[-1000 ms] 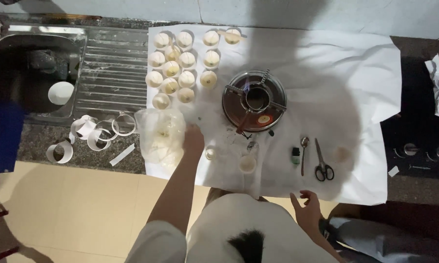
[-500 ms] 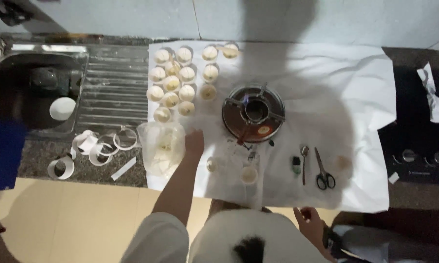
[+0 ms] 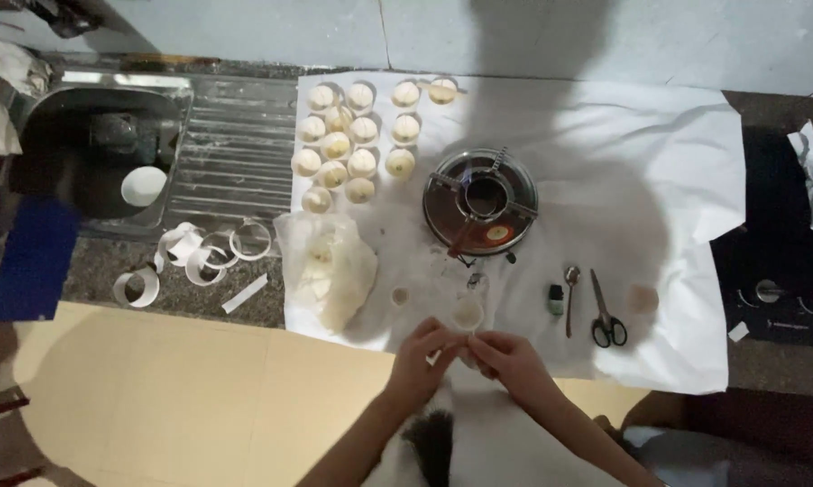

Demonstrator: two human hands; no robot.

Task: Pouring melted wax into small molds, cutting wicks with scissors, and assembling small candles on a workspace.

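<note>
We see a small white piece pinched between both hands at the near edge of the surface. Our left hand and right hand meet fingertip to fingertip, each grip nearly closed on it. Just beyond sits a small cup; spoon and scissors lie right, with bare white cloth around them.

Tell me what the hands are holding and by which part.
The left hand and right hand meet over something small and pale at their fingers; what it is and where it is gripped cannot be told.
</note>
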